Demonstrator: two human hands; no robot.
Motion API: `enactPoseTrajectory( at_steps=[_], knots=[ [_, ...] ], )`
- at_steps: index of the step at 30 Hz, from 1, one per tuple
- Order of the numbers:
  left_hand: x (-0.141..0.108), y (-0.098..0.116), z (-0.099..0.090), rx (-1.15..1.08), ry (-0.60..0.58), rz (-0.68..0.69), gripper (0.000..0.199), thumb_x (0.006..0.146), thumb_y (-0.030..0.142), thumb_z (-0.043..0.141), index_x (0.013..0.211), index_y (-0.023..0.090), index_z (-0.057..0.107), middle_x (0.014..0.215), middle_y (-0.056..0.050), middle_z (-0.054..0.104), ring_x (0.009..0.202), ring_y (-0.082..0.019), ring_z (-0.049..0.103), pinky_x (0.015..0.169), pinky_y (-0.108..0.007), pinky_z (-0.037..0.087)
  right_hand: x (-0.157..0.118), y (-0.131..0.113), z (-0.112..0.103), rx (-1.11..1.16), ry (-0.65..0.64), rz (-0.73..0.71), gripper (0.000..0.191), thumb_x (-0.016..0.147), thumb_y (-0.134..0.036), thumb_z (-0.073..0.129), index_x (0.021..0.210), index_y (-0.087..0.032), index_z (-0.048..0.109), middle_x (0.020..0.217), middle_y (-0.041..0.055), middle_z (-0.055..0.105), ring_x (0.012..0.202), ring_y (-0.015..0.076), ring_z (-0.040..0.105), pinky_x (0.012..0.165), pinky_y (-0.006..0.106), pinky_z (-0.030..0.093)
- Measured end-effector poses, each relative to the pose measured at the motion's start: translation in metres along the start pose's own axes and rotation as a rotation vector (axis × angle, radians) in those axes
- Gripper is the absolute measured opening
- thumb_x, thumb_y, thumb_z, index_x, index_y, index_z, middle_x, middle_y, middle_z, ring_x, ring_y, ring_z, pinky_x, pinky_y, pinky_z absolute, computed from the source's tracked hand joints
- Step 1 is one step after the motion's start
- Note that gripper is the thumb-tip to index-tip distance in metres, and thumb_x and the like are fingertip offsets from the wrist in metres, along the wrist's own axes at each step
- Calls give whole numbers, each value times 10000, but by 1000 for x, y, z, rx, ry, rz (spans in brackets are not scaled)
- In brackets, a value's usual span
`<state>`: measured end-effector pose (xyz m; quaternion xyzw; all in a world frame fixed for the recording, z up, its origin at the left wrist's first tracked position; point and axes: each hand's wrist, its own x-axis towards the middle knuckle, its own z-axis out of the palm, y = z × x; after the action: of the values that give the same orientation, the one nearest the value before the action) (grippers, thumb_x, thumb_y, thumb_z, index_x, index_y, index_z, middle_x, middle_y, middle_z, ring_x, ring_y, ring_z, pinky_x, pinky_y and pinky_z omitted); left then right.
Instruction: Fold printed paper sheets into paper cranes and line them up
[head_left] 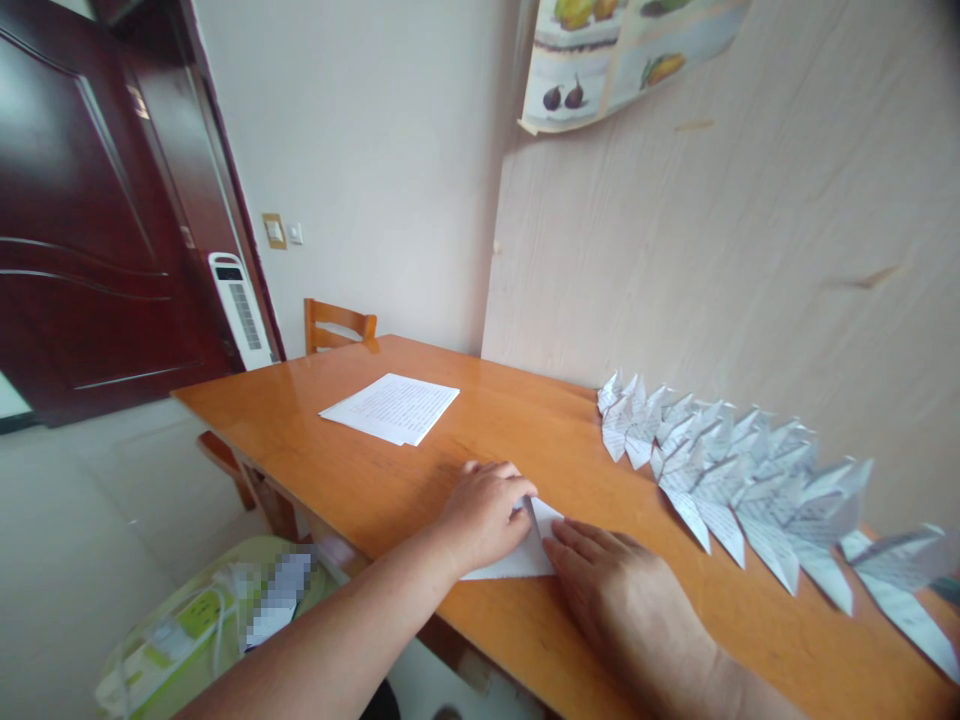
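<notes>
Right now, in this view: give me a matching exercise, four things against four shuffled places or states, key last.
Things
1. written sheets
2. folded paper pieces
3. loose paper
4. wooden chair

Places or states
A. beyond the table's far edge
B. touched by left hand and right hand
C. clustered near the wood panel
D. stacked flat

Pairs: 1-D, 2-C, 3-B, 4-A

The head view looks down across the table.
</notes>
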<state>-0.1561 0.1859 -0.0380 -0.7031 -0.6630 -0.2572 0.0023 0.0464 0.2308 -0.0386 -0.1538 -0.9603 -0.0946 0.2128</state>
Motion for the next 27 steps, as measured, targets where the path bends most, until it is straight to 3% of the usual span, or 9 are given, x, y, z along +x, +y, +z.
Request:
enactPoseTrajectory(
  at_steps=[27],
  knots=[
    [1,-7,6,0,13,42,298,844,165,543,1034,245,758,1038,-46,719,1013,-229,631,904,-386,410,-4,-1,0,7,-34,-11,312,863,-78,528,1056,-172,754,1172,123,737,994,275,722,854,410,603]
  ],
)
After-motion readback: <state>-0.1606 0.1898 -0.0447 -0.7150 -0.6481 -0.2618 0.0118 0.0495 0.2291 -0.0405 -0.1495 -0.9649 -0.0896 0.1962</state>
